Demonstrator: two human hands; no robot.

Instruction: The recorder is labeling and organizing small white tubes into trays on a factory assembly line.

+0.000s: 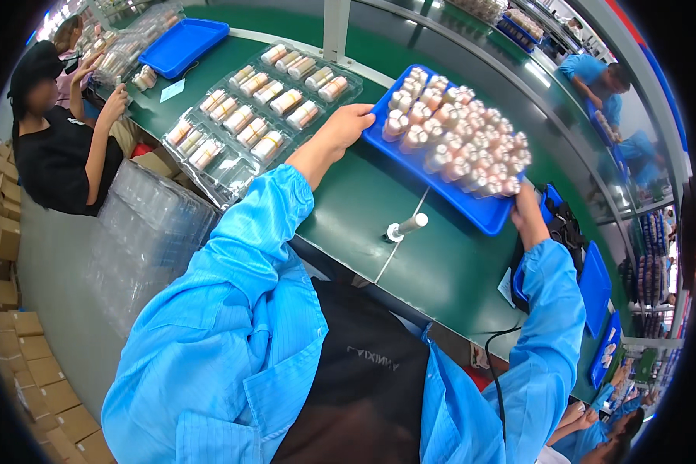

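A blue plastic tray [479, 215] is held between my two hands over the green worktable. Inside it, many small cylinders [460, 131] with pinkish and beige bodies and shiny clear tops stand packed upright. My left hand [346, 130] grips the tray's left end, thumb at the rim. At the opposite end my right hand [527, 213] has hold of the edge, its fingers partly hidden. Whether the tray touches the table I cannot tell. A single small cylinder [411, 224] lies tilted on the tabletop in front of me.
Left of the tray, clear plastic trays [228, 176] carry rows of similar cylinders. Stacked clear packaging [151, 224] stands beside the table, near a seated co-worker [62, 147]. Another blue tray [182, 48] lies far left. A black bag [568, 232] and blue trays [595, 282] are at right.
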